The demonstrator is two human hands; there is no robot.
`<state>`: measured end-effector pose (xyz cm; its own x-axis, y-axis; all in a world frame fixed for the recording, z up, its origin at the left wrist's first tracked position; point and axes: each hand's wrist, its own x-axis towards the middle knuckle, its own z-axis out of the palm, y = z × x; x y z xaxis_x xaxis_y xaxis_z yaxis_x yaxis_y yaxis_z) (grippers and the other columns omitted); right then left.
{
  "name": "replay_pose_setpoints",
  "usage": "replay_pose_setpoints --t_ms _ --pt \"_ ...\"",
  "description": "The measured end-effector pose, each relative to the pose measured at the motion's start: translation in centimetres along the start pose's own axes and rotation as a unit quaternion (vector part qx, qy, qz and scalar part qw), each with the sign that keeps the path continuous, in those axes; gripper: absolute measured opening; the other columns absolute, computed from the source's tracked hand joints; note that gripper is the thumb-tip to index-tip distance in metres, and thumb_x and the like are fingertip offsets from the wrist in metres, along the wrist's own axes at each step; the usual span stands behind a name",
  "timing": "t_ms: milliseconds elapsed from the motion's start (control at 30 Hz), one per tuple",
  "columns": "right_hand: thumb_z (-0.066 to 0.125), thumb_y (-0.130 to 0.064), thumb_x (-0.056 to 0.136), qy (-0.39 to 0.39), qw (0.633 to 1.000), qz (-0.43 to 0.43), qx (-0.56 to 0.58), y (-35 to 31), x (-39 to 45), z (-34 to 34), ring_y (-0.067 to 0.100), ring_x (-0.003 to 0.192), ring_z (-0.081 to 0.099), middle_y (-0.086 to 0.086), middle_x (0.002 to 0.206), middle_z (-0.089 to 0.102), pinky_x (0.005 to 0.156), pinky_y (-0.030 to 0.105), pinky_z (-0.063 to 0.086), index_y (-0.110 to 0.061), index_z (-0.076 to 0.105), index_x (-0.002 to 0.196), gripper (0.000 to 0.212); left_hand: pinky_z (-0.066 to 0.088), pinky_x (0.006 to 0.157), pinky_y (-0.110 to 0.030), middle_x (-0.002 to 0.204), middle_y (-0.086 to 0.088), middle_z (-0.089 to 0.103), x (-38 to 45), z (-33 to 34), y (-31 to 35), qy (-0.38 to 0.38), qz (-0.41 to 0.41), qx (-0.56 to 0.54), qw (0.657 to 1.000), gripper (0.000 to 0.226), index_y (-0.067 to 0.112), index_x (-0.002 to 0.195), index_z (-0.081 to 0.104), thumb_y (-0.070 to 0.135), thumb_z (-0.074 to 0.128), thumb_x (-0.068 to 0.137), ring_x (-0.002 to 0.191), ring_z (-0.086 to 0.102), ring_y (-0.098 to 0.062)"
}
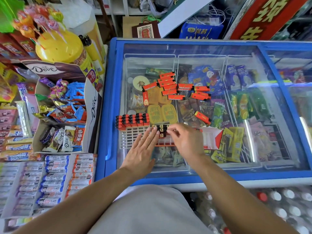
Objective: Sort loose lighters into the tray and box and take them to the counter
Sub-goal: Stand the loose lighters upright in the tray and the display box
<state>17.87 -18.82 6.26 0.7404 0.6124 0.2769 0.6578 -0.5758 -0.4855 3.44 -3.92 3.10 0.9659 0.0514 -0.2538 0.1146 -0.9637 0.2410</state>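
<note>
Lighters (175,88) are lying scattered across the middle of the freezer lid (194,48), with one more (202,117) sitting apart toward the near right. We are filling the white tray (130,137) at the near left part of the lid, where several rows (132,119) are already standing upright along its far edge. Our left hand (143,149) is lying flat, fingers straight, pressing against a small cluster of lighters (161,130) standing just beside the tray. Our right hand (184,141) is curling its fingertips to pinch one lighter in that cluster. The red and white box (211,137) is lying open just to the right of it.

We are judging these lighters as light, stiff and smooth, so they are likely tipping easily; pinching each by its long flat sides, near the middle, seems safest.
</note>
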Motion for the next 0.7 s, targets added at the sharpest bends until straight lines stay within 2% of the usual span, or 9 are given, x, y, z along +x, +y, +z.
replay_pose_setpoints --t_ms 133,233,333,500,567,667,700 --pt "0.070 -0.027 0.092 -0.003 0.996 0.087 0.000 2.1 4.8 -2.0 0.004 0.072 0.065 -0.014 0.095 0.073 0.061 0.024 0.054 -0.026 0.072 0.098 0.006 -0.003 0.127 -0.046 0.165 -0.003 -0.030 1.2 -0.8 0.3 0.021 0.029 0.041 0.999 0.099 0.015 0.158 -0.022 0.041 0.052 0.098 0.152 -0.028 -0.021" --pt "0.068 -0.023 0.094 -0.092 0.984 0.149 -0.037 5.0 8.7 -1.4 0.008 0.093 0.067 -0.009 0.113 0.071 0.076 0.033 0.058 -0.027 0.069 0.114 0.020 -0.009 0.126 -0.048 0.162 -0.009 -0.037 2.6 -1.5 0.9 0.008 0.039 0.088 0.995 0.098 0.009 0.155 -0.027 0.046 0.044 0.100 0.149 -0.035 -0.024" --pt "0.067 -0.019 0.095 -0.167 0.970 0.154 -0.090 6.8 11.6 0.1 0.019 0.111 0.064 -0.001 0.130 0.064 0.086 0.037 0.056 -0.024 0.063 0.128 0.034 -0.022 0.121 -0.045 0.156 -0.011 -0.045 3.0 -1.7 1.0 -0.024 0.042 0.121 0.991 0.096 0.006 0.151 -0.034 0.043 0.039 0.101 0.144 -0.043 -0.026" --pt "0.068 -0.010 0.094 -0.206 0.960 0.112 -0.155 7.9 14.3 2.8 0.023 0.123 0.059 0.007 0.138 0.059 0.099 0.043 0.052 -0.017 0.060 0.133 0.041 -0.017 0.123 -0.043 0.158 -0.010 -0.043 2.9 -2.4 0.9 -0.041 0.042 0.088 0.994 0.096 0.007 0.151 -0.033 0.037 0.043 0.100 0.146 -0.040 -0.025" --pt "0.070 -0.013 0.092 -0.233 0.951 0.116 -0.169 8.3 14.6 3.8 0.026 0.119 0.061 0.012 0.135 0.058 0.095 0.043 0.054 -0.011 0.062 0.128 0.037 -0.017 0.123 -0.044 0.157 -0.011 -0.044 2.9 -2.6 1.0 -0.045 0.039 0.094 0.994 0.094 0.007 0.151 -0.033 0.038 0.041 0.101 0.145 -0.041 -0.026" --pt "0.069 -0.018 0.093 -0.262 0.939 0.143 -0.169 8.7 14.6 4.8 0.021 0.089 0.066 0.008 0.109 0.065 0.068 0.035 0.052 -0.008 0.066 0.108 0.018 -0.021 0.121 -0.044 0.157 -0.012 -0.044 2.9 -2.6 1.2 -0.050 0.031 0.095 0.994 0.095 0.006 0.151 -0.032 0.038 0.042 0.101 0.145 -0.042 -0.026" --pt "0.069 -0.019 0.094 -0.265 0.939 0.143 -0.166 8.7 14.5 4.9 0.019 0.085 0.064 0.005 0.104 0.064 0.065 0.033 0.049 -0.009 0.066 0.108 0.018 -0.021 0.121 -0.044 0.157 -0.011 -0.043 2.9 -2.6 1.2 -0.051 0.029 0.093 0.994 0.096 0.006 0.152 -0.032 0.038 0.043 0.100 0.145 -0.042 -0.026"
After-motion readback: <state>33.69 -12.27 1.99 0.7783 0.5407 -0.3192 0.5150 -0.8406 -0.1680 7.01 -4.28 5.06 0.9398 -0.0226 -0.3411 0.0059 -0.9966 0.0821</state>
